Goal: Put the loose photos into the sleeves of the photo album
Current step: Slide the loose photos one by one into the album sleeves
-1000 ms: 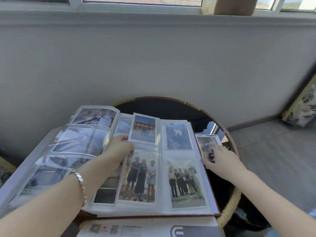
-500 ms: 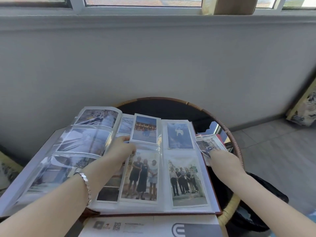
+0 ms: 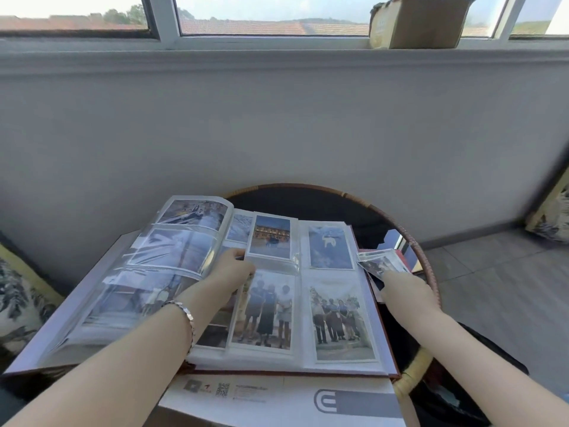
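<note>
Photo album [image 3: 335, 363] open on the near side of a round, rattan-rimmed table [image 3: 428, 274], left pages bulging upward, clear sleeves mostly filled with prints. In the middle column, at the top sleeve: a building photo [image 3: 271, 237], upright, lower edge behind wrinkled plastic. Pinched at its lower left corner by the left hand [image 3: 229, 272], thumb on top, other fingers curled beneath; silver bracelet [image 3: 188, 315] on that wrist. Just right of the album, close against its edge, a small fanned pile of loose photos [image 3: 381, 261] on the table. Reached by the right hand [image 3: 405, 292], back upward, fingers held together, tips on the top print; impossible to tell whether pinching it or merely touching. In front of the album, nearest the viewer, a white printed box [image 3: 277, 400]. Patterned cushions at far left [image 3: 15, 303] and far right [image 3: 552, 217]. Beyond, a grey wall and a window sill with a cardboard box [image 3: 418, 24].
</note>
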Available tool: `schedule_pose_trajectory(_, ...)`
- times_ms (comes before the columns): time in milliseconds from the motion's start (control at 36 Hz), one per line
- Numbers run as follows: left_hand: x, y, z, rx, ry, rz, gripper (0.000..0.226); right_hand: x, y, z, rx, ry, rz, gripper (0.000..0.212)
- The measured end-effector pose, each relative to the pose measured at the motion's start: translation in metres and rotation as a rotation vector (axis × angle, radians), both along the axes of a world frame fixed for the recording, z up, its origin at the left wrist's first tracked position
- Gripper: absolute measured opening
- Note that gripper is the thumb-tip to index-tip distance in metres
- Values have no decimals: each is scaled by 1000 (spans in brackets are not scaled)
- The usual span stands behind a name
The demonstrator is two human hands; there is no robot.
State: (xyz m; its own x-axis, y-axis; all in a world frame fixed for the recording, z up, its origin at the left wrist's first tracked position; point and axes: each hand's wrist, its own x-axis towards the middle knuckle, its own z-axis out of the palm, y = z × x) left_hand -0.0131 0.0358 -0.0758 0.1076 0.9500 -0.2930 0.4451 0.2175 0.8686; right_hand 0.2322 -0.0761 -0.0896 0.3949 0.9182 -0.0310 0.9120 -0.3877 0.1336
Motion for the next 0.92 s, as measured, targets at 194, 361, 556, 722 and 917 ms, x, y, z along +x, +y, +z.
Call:
schedule_pose_trajectory(194, -1, -5, 0, 42, -2, 13, 34, -6, -8, 16, 191, 75, -45, 25)
schedule_pose_trajectory(361, -2, -3, 7, 24, -44, 54, 43, -23, 10, 21, 860, 169, 317, 25)
schedule_pose_trajectory(556, -51, 8, 58, 257, -291, 189, 50, -91, 56, 72, 1062, 787, 619, 30)
schedule_pose_trajectory(722, -137, 28, 79, 163, -206, 190, 20, -163, 90, 95, 931, 1122, 745, 50)
schedule_pose_trajectory(917, -220, 70, 60, 173, 160, 304, 37, -225, 124, 84, 665, 1034, 786, 43)
